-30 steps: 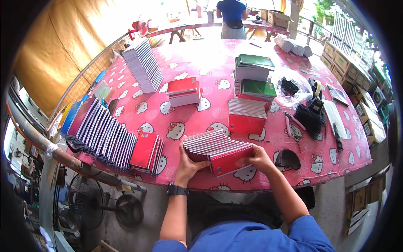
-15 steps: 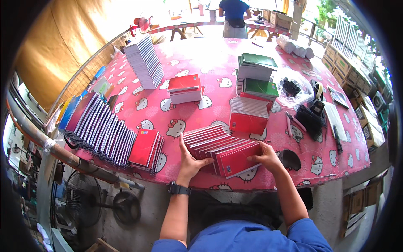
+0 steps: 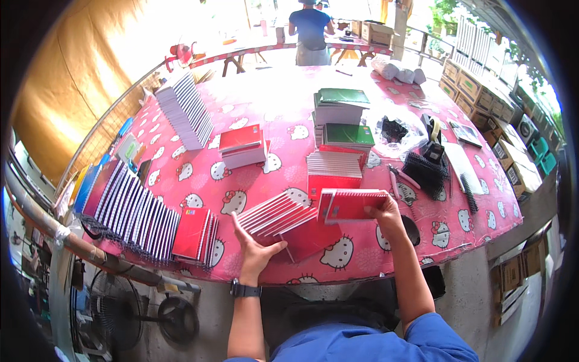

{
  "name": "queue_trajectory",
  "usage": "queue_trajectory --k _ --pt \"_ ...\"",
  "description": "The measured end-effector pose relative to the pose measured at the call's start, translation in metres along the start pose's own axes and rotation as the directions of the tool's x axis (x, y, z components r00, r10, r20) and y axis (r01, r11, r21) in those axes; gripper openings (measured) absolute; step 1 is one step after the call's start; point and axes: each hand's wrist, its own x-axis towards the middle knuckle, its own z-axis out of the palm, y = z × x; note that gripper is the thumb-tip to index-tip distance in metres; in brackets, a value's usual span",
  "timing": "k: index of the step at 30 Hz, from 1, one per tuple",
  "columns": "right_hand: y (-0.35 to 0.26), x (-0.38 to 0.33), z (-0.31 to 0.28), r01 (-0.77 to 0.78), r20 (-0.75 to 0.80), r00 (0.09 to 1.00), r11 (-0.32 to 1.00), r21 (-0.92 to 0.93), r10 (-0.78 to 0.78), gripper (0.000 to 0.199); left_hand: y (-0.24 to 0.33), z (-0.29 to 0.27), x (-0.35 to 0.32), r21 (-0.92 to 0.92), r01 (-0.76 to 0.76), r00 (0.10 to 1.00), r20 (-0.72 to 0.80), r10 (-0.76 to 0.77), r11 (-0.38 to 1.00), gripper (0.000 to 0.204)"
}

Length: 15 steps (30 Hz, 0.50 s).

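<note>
My left hand point(image 3: 256, 252) cups the near left end of a fanned row of red notebooks point(image 3: 274, 214), its thumb along the near side and its fingers along the far side. One notebook of that row lies slanted with its red cover point(image 3: 312, 236) showing. In my right hand point(image 3: 388, 214) is a small bunch of red notebooks point(image 3: 350, 205), pinched at its right end and raised over the table. Just beyond it stands a stack of red-covered notebooks point(image 3: 333, 172). Punched holes run along the covers' edges.
On the pink patterned table point(image 3: 283, 136) are spiral-bound notebooks point(image 3: 129, 208), red notebooks point(image 3: 196, 232), a tall stack point(image 3: 184, 108) and green notebooks point(image 3: 348, 135). Pliers point(image 3: 403, 181), black binding coils point(image 3: 422, 172) and a dark bowl point(image 3: 411, 230) lie right. Another person point(image 3: 311, 33) stands beyond.
My right hand has lifted a bunch of red notebooks off the row's right end and moved it away. The fanned row leans more loosely against my left hand. The view has shifted slightly.
</note>
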Motion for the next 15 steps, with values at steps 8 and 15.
queue_trajectory --k 8,15 --pt "0.039 0.021 0.035 0.090 -0.202 0.869 0.544 -0.834 -0.452 0.045 0.004 -0.017 -0.008 0.114 -0.054 0.991 -0.116 0.067 0.992 0.141" --pt "0.023 0.012 0.055 0.078 -0.068 0.708 0.174 -0.982 -0.703 0.073 0.004 -0.019 -0.009 0.130 -0.060 0.989 -0.125 0.076 0.990 0.140"
